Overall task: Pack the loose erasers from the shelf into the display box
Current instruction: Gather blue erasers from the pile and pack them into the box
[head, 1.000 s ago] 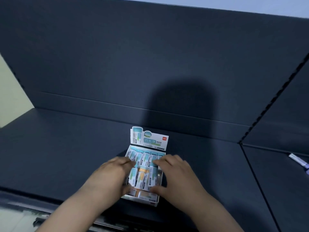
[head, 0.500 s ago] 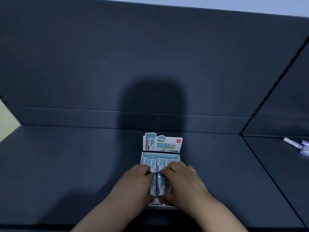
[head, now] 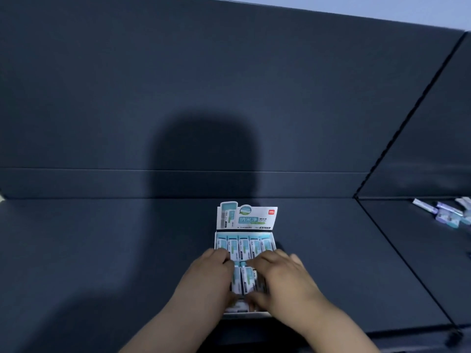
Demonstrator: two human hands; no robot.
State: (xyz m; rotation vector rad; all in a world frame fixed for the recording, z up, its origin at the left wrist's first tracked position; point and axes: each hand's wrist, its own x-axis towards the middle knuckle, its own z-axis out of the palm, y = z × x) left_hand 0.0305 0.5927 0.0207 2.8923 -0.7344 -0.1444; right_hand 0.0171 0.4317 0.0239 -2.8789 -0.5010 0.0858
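While hands [head: 211,278] [head: 283,282] grip some, erasers [head: 244,247] line the box [head: 266,221].

The shelf [head: 102,250] has a dark blue-grey surface, smooth and matt, with only a faint soft sheen; whether it is painted metal or coated board cannot be told. The back panel [head: 178,85] rising from its far edge has the same flat, matt finish. The display box [head: 246,217] near the front edge looks like thin white card printed in teal, its upright header flap slightly glossy. The packed erasers [head: 244,247] inside wear printed paper-like sleeves in teal and white with a light sheen. The loose erasers [head: 443,215] by the shelf's far right edge show similar shiny wrappers, blurred
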